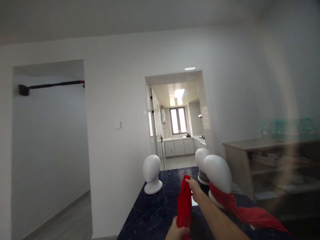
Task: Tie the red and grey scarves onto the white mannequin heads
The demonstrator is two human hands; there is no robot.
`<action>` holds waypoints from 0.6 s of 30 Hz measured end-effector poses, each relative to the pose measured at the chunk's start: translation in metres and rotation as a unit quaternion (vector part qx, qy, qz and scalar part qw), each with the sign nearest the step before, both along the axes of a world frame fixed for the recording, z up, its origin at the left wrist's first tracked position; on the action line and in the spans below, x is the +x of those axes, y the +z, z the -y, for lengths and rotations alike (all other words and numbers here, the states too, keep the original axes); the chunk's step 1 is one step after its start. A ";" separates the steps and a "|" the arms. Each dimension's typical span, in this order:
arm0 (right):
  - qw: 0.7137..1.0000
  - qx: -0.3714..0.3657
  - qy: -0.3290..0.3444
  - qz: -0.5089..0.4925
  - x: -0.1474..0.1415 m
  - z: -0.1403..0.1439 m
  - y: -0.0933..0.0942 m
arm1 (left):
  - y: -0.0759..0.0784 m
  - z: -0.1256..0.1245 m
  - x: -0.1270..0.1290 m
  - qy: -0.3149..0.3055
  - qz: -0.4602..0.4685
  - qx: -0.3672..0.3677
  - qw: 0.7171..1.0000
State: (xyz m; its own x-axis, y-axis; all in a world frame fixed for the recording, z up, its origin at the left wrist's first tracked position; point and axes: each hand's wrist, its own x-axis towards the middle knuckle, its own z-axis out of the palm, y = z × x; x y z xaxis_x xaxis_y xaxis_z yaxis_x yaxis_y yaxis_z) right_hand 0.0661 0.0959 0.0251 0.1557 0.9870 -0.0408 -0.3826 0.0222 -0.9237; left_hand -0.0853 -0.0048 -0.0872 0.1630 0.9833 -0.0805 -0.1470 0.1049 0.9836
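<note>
Nearest me, my left hand (178, 230) clamps the red scarf's (184, 203) lower end; my right hand (194, 189) pinches its top, above the dark marble table (150, 213). It looks light, limp, probably slippery; gripping bunched ends seems best.

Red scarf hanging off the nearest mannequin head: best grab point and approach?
Take the red scarf by its loose tail trailing right across the dark marble table, coming from the right. The wrapped part sits snug around the neck of the mannequin head, leaving little to pinch. Both hands, left hand and right hand, are holding a second bunched red cloth.
</note>
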 end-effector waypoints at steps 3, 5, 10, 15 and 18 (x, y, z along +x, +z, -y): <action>1.000 0.003 -0.002 -0.012 -0.017 -0.013 0.001 | 0.014 0.005 -0.005 -0.003 0.008 0.013 1.000; 1.000 0.016 0.004 -0.019 -0.030 -0.024 0.001 | 0.025 0.010 -0.011 -0.025 0.009 0.027 0.999; 0.998 0.048 0.032 -0.028 -0.063 -0.043 0.001 | 0.038 0.017 -0.029 -0.068 -0.010 0.066 0.995; 0.996 0.063 0.055 -0.024 -0.087 -0.050 -0.001 | 0.028 0.012 -0.048 -0.043 -0.060 0.053 0.996; 0.995 0.072 0.068 -0.008 -0.093 -0.053 0.001 | 0.024 0.005 -0.058 -0.033 -0.078 0.040 0.996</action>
State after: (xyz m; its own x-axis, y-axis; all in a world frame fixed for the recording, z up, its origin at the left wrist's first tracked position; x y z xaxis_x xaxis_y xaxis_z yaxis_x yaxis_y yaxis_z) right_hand -0.0272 0.1493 0.0262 0.0200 0.9947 0.1004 -0.4061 0.0998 -0.9084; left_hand -0.1430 -0.0096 -0.0630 0.2196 0.9751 -0.0311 0.0122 0.0291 0.9995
